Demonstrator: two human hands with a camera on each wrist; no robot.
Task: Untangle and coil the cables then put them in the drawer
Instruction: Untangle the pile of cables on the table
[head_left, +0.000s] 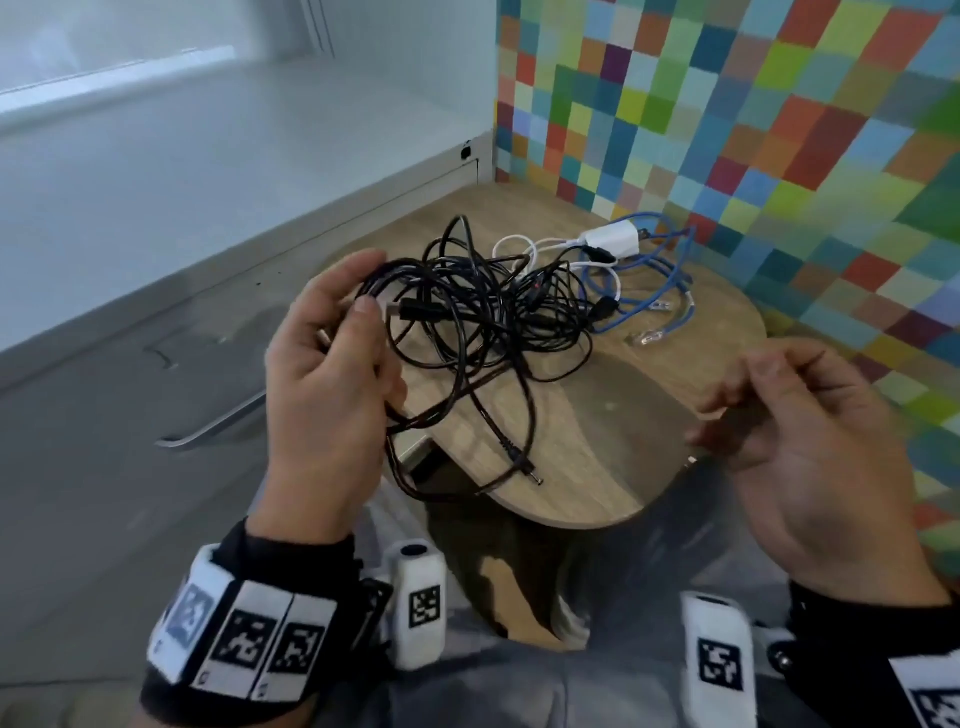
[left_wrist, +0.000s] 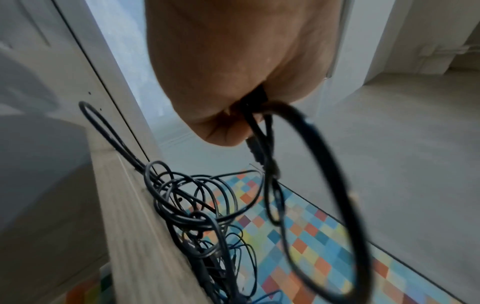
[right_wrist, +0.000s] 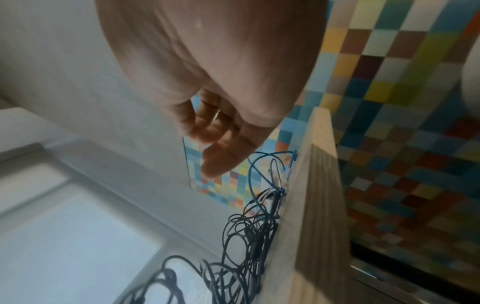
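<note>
Your left hand (head_left: 332, 358) grips loops of the black cable (head_left: 467, 312); its tangle lies on the table (head_left: 597, 441), just right. Your right hand (head_left: 795, 431) hangs near, fingers loose, empty.

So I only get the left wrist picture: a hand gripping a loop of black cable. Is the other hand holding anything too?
Observer: No. The right hand is empty. Its fingers are loosely curled and it is well apart from the black cable tangle.
Visitor: Is there anything but cables on that table?
Observer: Yes. A white charger lies behind the tangle, toward the coloured wall, with a white cable running from it.
Visitor: Any loose ends showing?
Observer: Two black plug ends lie near the front edge of the table.
</note>
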